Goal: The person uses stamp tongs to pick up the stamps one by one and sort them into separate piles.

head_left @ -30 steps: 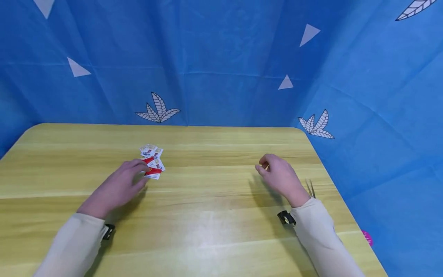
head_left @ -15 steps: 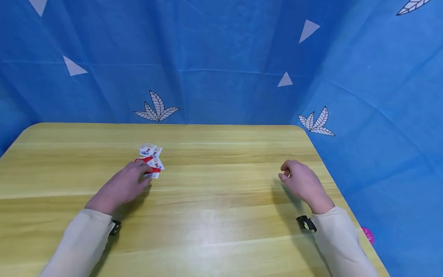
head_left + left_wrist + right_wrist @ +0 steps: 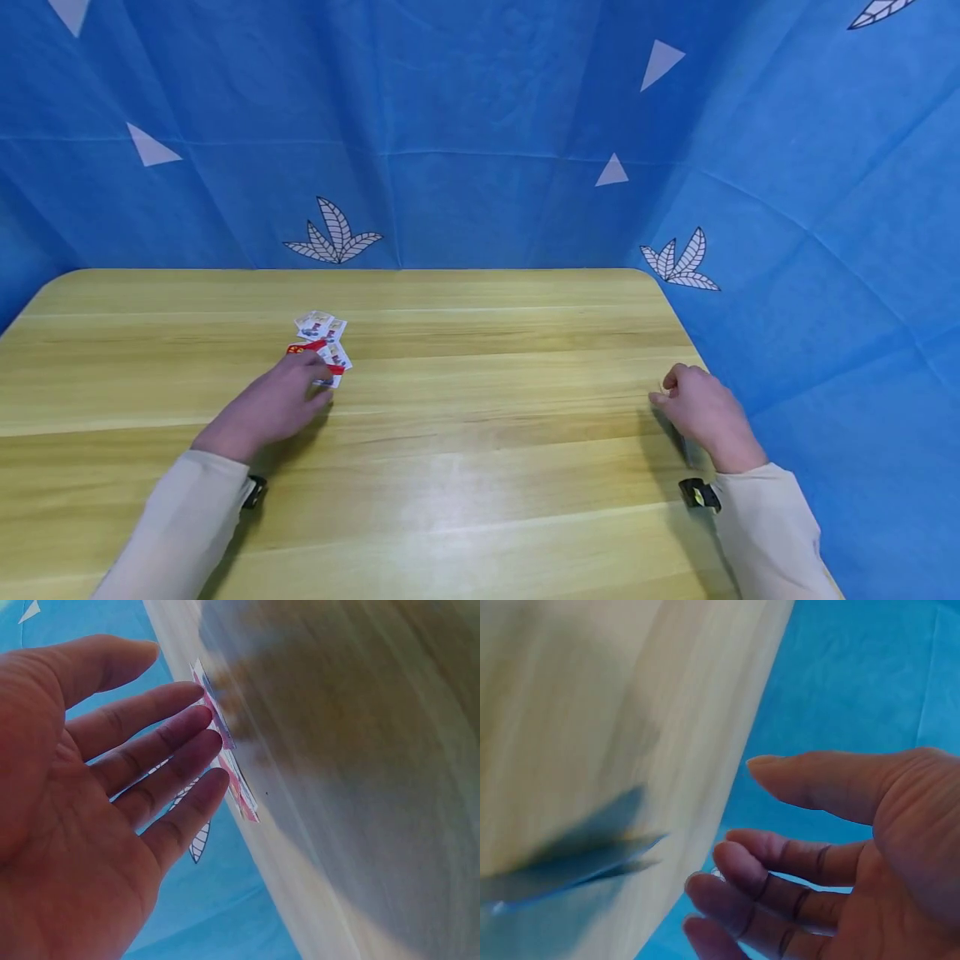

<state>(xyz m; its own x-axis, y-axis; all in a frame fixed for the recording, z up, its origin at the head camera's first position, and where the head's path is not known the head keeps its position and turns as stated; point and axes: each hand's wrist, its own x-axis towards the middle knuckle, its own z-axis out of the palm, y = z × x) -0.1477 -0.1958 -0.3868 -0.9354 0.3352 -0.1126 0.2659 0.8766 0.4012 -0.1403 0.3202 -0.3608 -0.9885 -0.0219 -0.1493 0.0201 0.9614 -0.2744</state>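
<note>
Several small white printed paper pieces (image 3: 321, 323), some with red bands, lie overlapping on the left part of the table. My left hand (image 3: 279, 402) is over their near end, fingertips right at the red-banded ones. In the left wrist view its fingers are fairly straight, thumb apart, and the paper pieces (image 3: 238, 787) show past the fingertips. My right hand (image 3: 703, 410) is near the table's right edge, fingers loosely bent and holding nothing. Below it lies a slim grey metal tool with two pointed prongs, like tweezers (image 3: 577, 866), mostly hidden by the hand in the head view.
The wood-grain table (image 3: 480, 433) has rounded far corners. A blue curtain (image 3: 480, 125) with white triangles and leaf prints hangs along the back and right sides. Dark bands (image 3: 701, 495) are on both wrists.
My right hand has moved right and a little nearer, towards the table's right edge and over the pronged metal tool. The left hand has shifted slightly right, staying at the paper pieces.
</note>
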